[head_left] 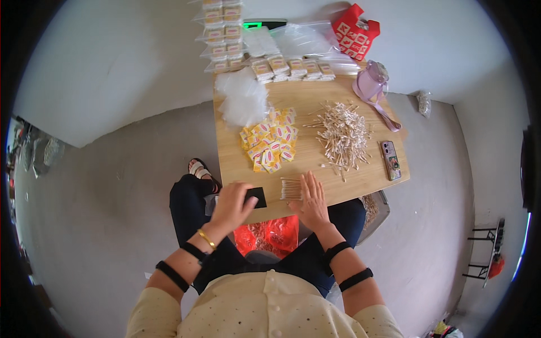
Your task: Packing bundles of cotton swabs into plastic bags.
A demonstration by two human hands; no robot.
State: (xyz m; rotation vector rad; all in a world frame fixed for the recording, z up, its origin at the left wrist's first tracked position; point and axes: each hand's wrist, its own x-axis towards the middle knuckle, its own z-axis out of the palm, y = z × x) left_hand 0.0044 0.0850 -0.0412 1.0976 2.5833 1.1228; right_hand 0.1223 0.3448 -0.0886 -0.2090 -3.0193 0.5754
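Note:
At the near edge of the wooden table, a small row of cotton swabs (291,190) lies side by side. My right hand (313,200) rests flat against the right end of that row, fingers stretched out. To the left of the swabs, my left hand (232,204) has its thumb and fingers closed round the left end of a flat black rectangular piece (257,196). Part of this piece is hidden under the hand. A heap of loose cotton swabs (345,134) lies beyond my right hand. Farther up on the left is a pile of yellow-and-white printed cards (270,142).
Clear plastic bags (242,97) lie behind the cards. Packed swab bundles (279,66) line the back, beside a tall stack of packs (223,35). A pink jug (371,80), a phone (390,160) and a red bag (356,32) are on the right. Below the table sits a red plastic bag (265,235).

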